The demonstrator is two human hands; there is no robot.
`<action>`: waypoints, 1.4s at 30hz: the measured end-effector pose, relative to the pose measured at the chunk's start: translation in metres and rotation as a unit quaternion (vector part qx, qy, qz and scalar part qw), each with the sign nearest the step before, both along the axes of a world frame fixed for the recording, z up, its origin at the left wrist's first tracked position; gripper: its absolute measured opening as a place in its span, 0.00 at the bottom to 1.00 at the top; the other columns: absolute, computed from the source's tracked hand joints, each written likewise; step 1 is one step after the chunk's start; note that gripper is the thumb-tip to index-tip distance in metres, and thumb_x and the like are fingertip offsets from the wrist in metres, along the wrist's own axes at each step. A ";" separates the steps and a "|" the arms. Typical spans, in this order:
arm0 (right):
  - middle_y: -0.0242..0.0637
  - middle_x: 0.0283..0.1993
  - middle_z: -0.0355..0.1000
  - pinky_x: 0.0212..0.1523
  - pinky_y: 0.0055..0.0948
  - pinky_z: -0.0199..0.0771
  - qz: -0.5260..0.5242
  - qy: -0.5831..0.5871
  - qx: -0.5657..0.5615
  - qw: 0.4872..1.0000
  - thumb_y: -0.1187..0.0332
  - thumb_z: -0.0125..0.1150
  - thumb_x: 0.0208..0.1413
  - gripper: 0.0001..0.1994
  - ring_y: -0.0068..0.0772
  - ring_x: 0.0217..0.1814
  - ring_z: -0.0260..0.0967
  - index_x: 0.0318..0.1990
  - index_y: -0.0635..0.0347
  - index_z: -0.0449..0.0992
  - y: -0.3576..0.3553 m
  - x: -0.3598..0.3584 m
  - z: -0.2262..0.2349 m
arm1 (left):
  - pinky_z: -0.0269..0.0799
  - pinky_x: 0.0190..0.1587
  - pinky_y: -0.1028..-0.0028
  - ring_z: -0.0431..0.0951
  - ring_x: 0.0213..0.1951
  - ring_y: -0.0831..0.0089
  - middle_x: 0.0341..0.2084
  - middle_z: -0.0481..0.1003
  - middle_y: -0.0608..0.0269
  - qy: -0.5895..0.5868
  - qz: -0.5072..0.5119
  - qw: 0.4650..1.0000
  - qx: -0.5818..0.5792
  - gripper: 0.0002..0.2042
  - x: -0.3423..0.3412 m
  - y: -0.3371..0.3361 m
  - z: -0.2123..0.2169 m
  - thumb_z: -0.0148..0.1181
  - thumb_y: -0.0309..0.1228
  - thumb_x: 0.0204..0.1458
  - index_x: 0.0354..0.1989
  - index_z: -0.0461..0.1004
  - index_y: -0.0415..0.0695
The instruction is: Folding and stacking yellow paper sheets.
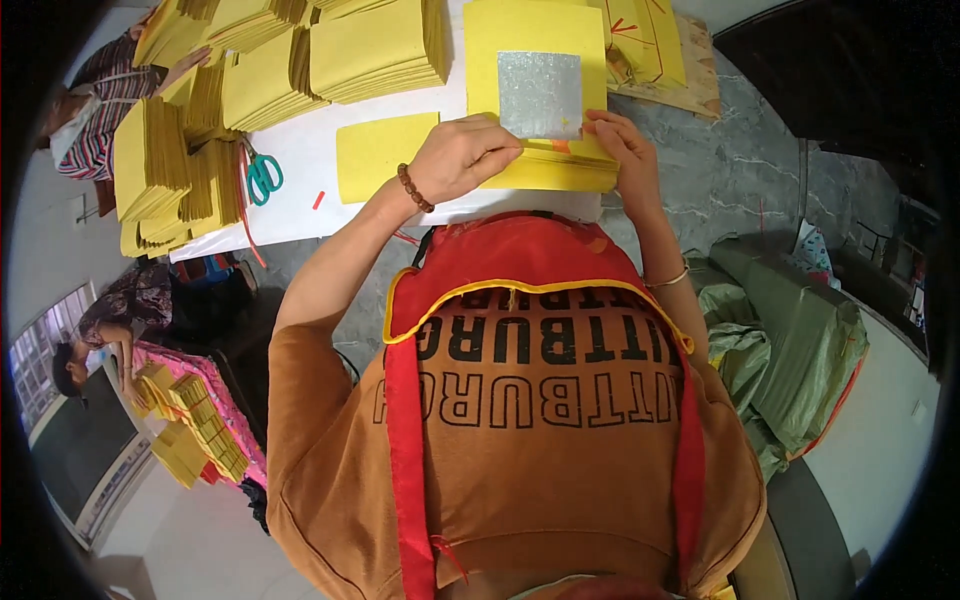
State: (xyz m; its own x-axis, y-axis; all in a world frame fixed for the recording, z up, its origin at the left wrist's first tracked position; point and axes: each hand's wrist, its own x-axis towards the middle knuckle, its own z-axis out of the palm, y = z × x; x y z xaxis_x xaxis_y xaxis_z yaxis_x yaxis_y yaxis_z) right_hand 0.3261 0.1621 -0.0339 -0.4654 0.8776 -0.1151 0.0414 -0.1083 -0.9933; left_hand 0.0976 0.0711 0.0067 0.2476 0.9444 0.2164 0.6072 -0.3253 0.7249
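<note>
On the counter (300,152) at twelve o'clock, the left hand (465,158) pinched the silver-centred yellow sheet (540,92); the right hand's (628,155) grip I couldn't tell. This sheet seemed unfinished; yellow stacks (368,52) toward eleven looked done.

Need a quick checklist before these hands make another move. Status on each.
1. Left hand at the near left part of the silver-faced yellow sheet: ok.
2. Right hand at that sheet's right side: ok.
3. Silver face turned up: ok.
4. Teal-handled scissors apart from both hands: ok, they lie well to the left, beside the yellow stacks.
5. White tabletop free of scraps: not ok, a small red strip lies left of the left wrist.
6. Left fingertips' grip firm: cannot tell, the contact is partly hidden.
</note>
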 end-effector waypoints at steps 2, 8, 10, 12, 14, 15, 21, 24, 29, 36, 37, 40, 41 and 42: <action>0.37 0.48 0.69 0.52 0.22 0.60 -0.003 -0.010 0.012 1.000 0.67 0.51 0.57 0.12 0.26 0.50 0.64 0.36 0.67 0.77 0.001 0.000 0.000 | 0.65 0.28 0.71 0.69 0.24 0.64 0.20 0.69 0.57 -0.007 -0.001 1.000 -0.007 0.07 0.001 0.001 -0.001 0.54 0.29 0.51 0.30 0.73 0.37; 0.37 0.48 0.70 0.53 0.23 0.60 -0.011 -0.017 0.005 1.000 0.66 0.49 0.58 0.13 0.26 0.49 0.64 0.36 0.67 0.77 -0.002 -0.002 0.002 | 0.64 0.26 0.73 0.69 0.23 0.69 0.19 0.69 0.59 -0.032 0.011 0.998 -0.049 0.08 0.000 0.000 -0.003 0.53 0.30 0.51 0.30 0.73 0.37; 0.37 0.47 0.70 0.52 0.23 0.60 -0.013 -0.021 0.004 1.000 0.65 0.49 0.58 0.14 0.26 0.49 0.65 0.36 0.68 0.77 -0.002 -0.002 0.005 | 0.64 0.25 0.73 0.69 0.22 0.70 0.19 0.69 0.59 -0.033 0.012 0.998 -0.057 0.08 0.000 0.001 -0.004 0.53 0.30 0.51 0.30 0.73 0.37; 0.37 0.46 0.70 0.52 0.23 0.61 -0.015 -0.023 0.002 1.000 0.64 0.48 0.59 0.15 0.26 0.49 0.65 0.37 0.68 0.77 -0.003 -0.002 0.007 | 0.64 0.25 0.73 0.69 0.22 0.70 0.19 0.69 0.59 -0.033 0.014 0.997 -0.066 0.08 0.000 0.002 -0.005 0.53 0.30 0.50 0.30 0.73 0.37; 0.38 0.47 0.70 0.54 0.26 0.59 -0.007 0.002 0.006 1.000 0.64 0.48 0.58 0.15 0.29 0.50 0.65 0.39 0.68 0.75 -0.003 -0.001 0.008 | 0.63 0.23 0.75 0.67 0.21 0.75 0.19 0.69 0.62 -0.047 0.023 0.997 -0.064 0.08 -0.001 0.002 -0.007 0.53 0.30 0.51 0.30 0.72 0.37; 0.38 0.47 0.70 0.54 0.26 0.59 -0.006 0.003 0.008 1.000 0.64 0.48 0.58 0.15 0.29 0.50 0.65 0.39 0.68 0.75 -0.001 0.002 0.008 | 0.63 0.23 0.75 0.67 0.21 0.75 0.19 0.69 0.62 -0.046 0.025 0.997 -0.062 0.08 0.000 0.001 -0.006 0.53 0.30 0.51 0.30 0.72 0.37; 0.36 0.53 0.66 0.56 0.29 0.57 0.070 -0.096 0.209 0.971 0.71 0.57 0.50 0.11 0.32 0.56 0.60 0.42 0.64 0.74 -0.003 0.009 -0.006 | 0.66 0.25 0.75 0.71 0.22 0.73 0.20 0.73 0.60 -0.111 0.075 0.976 -0.173 0.09 -0.001 0.003 0.003 0.54 0.32 0.49 0.28 0.73 0.38; 0.34 0.54 0.65 0.57 0.29 0.57 0.075 -0.058 0.184 0.978 0.74 0.60 0.47 0.12 0.32 0.58 0.58 0.41 0.63 0.74 0.001 0.010 -0.016 | 0.69 0.34 0.72 0.74 0.32 0.69 0.30 0.75 0.57 -0.109 0.044 0.973 -0.197 0.12 -0.010 0.000 0.004 0.58 0.36 0.48 0.36 0.75 0.40; 0.34 0.53 0.65 0.57 0.29 0.57 0.035 -0.035 0.087 0.995 0.73 0.60 0.46 0.11 0.34 0.58 0.58 0.40 0.60 0.75 -0.003 0.007 -0.017 | 0.57 0.55 0.63 0.62 0.55 0.60 0.51 0.66 0.57 0.098 -0.007 0.995 0.013 0.21 -0.023 -0.001 -0.003 0.59 0.31 0.44 0.51 0.70 0.51; 0.35 0.56 0.63 0.60 0.40 0.51 0.022 -0.165 0.398 0.902 0.69 0.63 0.42 0.14 0.39 0.62 0.55 0.41 0.50 0.76 0.002 0.008 0.019 | 0.61 0.49 0.67 0.68 0.50 0.63 0.48 0.70 0.58 0.264 0.031 0.953 0.149 0.17 -0.016 -0.007 0.010 0.52 0.27 0.45 0.46 0.72 0.51; 0.34 0.55 0.64 0.60 0.42 0.50 0.045 -0.181 0.451 0.873 0.68 0.64 0.42 0.14 0.38 0.62 0.56 0.40 0.48 0.76 0.001 0.010 0.023 | 0.62 0.47 0.68 0.71 0.47 0.65 0.46 0.72 0.58 0.287 0.025 0.942 0.174 0.16 -0.013 -0.012 0.017 0.50 0.26 0.46 0.45 0.73 0.51; 0.32 0.52 0.68 0.58 0.42 0.51 0.138 -0.200 0.482 0.842 0.66 0.63 0.42 0.13 0.35 0.59 0.60 0.40 0.46 0.76 -0.005 0.021 0.029 | 0.63 0.46 0.69 0.74 0.42 0.67 0.42 0.74 0.58 0.231 -0.005 0.963 0.141 0.14 -0.007 -0.030 0.022 0.50 0.25 0.47 0.43 0.73 0.50; 0.30 0.48 0.70 0.57 0.41 0.52 0.206 -0.202 0.458 0.841 0.65 0.63 0.43 0.12 0.32 0.57 0.63 0.39 0.46 0.76 -0.007 0.025 0.031 | 0.65 0.44 0.69 0.75 0.39 0.67 0.39 0.75 0.58 0.196 0.000 0.975 0.104 0.12 -0.003 -0.037 0.025 0.51 0.27 0.47 0.42 0.73 0.48; 0.30 0.48 0.70 0.57 0.41 0.52 0.207 -0.202 0.458 0.841 0.65 0.63 0.43 0.12 0.32 0.57 0.63 0.39 0.46 0.76 -0.009 0.026 0.032 | 0.65 0.44 0.69 0.75 0.39 0.67 0.39 0.75 0.58 0.196 0.001 0.975 0.103 0.12 -0.004 -0.038 0.021 0.51 0.27 0.47 0.42 0.73 0.48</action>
